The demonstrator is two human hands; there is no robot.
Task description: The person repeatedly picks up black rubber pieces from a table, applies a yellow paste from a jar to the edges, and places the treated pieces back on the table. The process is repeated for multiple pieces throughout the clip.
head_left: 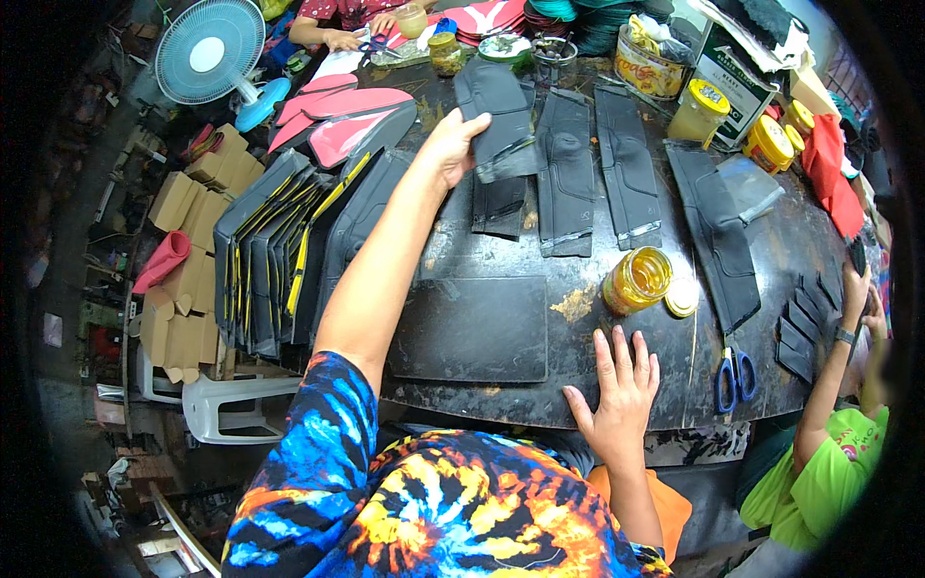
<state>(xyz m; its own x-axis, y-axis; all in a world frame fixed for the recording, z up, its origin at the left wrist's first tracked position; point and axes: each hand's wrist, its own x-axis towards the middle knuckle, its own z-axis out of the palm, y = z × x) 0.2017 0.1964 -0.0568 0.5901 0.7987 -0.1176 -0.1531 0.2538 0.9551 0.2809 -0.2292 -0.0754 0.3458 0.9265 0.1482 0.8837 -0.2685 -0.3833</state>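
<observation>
My left hand [453,149] reaches to the far side of the dark table and grips a black stitched panel [496,111], thumb on top. Under it, part of another black panel [499,207] shows. Two similar black panels [566,173] [628,173] lie to its right, and a larger one [715,231] lies further right. My right hand [621,390] rests on the near table edge, fingers spread and holding nothing. Just beyond its fingertips stands an open glass jar of amber paste [636,281], with its lid [682,298] beside it. Between my arms lies a flat black board [469,329].
Blue-handled scissors [734,380] lie at the right edge. Folded black panels with yellow edges [275,250] and pink-grey pieces [347,125] crowd the left. Tubs [699,111] stand far right. Co-workers sit at the far side [337,24] and right [838,453]. A fan [210,53] stands far left.
</observation>
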